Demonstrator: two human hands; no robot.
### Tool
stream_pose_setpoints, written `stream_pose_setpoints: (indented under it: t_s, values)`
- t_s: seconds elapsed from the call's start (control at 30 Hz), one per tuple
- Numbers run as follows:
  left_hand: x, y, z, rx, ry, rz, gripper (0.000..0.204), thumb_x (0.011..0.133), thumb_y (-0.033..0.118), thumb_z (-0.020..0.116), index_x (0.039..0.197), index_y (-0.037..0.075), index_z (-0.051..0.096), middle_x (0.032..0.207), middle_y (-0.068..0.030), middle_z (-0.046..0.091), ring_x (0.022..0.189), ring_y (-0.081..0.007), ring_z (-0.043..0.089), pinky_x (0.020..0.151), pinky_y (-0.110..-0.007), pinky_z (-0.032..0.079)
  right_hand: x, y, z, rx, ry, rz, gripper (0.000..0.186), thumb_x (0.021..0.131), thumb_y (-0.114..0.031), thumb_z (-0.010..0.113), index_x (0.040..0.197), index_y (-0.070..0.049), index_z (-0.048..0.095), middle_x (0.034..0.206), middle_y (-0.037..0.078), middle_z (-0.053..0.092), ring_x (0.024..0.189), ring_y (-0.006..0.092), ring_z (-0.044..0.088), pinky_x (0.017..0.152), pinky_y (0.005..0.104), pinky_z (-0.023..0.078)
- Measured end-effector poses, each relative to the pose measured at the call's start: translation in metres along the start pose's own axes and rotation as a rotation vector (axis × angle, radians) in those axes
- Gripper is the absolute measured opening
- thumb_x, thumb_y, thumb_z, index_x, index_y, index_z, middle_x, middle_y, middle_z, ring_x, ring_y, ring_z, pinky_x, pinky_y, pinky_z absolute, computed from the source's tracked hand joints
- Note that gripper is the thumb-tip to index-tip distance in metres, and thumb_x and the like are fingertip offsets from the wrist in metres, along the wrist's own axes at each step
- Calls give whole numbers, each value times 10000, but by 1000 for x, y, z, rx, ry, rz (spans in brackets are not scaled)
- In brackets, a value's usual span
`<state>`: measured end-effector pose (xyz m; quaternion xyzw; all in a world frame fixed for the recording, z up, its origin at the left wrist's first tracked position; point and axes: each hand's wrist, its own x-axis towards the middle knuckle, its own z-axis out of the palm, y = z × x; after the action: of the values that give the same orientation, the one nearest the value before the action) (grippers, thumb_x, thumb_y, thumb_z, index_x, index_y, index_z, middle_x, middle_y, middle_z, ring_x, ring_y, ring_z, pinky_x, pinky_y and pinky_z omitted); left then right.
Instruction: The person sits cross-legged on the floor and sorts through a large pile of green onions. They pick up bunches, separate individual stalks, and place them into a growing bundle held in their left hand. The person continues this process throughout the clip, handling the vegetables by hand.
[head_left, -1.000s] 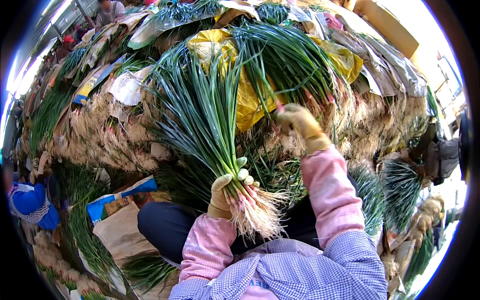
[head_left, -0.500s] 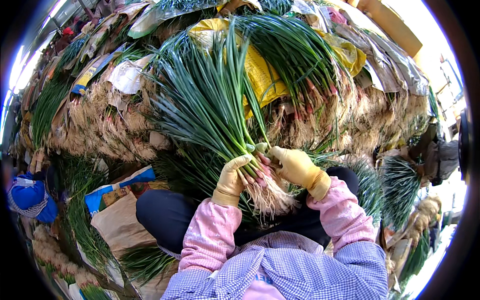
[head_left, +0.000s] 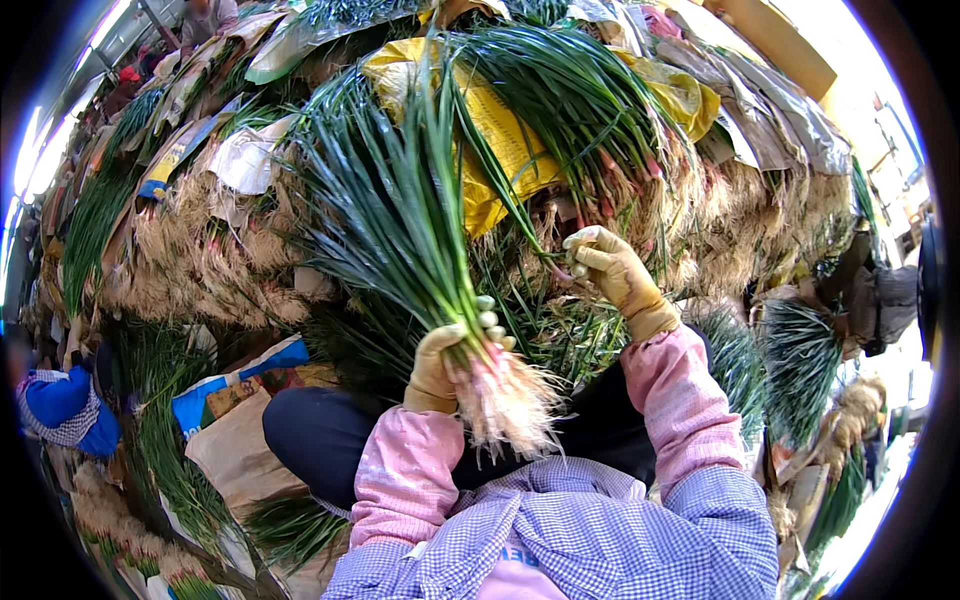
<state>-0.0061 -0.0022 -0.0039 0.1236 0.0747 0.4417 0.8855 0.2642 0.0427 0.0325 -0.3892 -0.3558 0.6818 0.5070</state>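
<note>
My left hand (head_left: 436, 364), in a pale yellow glove, is closed round a thick bunch of green onions (head_left: 425, 220) just above the bulbs. Their long leaves fan up and away, while pinkish bulbs and whitish roots hang toward my lap. To the right, my gloved right hand (head_left: 622, 282) pinches the reddish lower end of a thin green onion stalk (head_left: 527, 232), held apart from the bunch. This stalk's leaves still run up beside the bunch. The right palm and parts of its fingertips are turned out of sight.
A long heap of green onions (head_left: 570, 110) with hanging roots rises in front, partly covered by yellow sacks (head_left: 508, 150) and paper sheets. A brown paper sack (head_left: 228, 440) lies left of my knee. At far left is a person in blue (head_left: 70, 410). More onions (head_left: 800, 365) stand at right.
My right hand has moved up and right, drawing a thin stalk away from the bunch. The left hand has shifted slightly left and down with the bunch.
</note>
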Motion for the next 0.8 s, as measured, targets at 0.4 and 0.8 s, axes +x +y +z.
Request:
stream_pose_setpoints:
  t_s: [0.4, 0.8]
  values:
    - [1, -21, -36, -39, 173, -114, 533, 787, 233, 496, 1104, -195, 489, 910, -356, 600, 807, -455, 632, 903, -474, 479, -3, 4, 61, 492, -172, -216, 195, 881, -52, 542, 1075, -45, 554, 992, 43, 561, 679, 56, 477, 598, 176, 433]
    - [-3, -19, -41, -46, 159, -88, 552, 713, 182, 591, 1195, -68, 486, 1020, -213, 619, 1060, -411, 547, 927, -527, 446, -31, 30, -26, -1446, 333, 70, 383, 818, -252, 631, 1157, -75, 603, 1063, 121, 655, 951, 252, 631, 851, 341, 477]
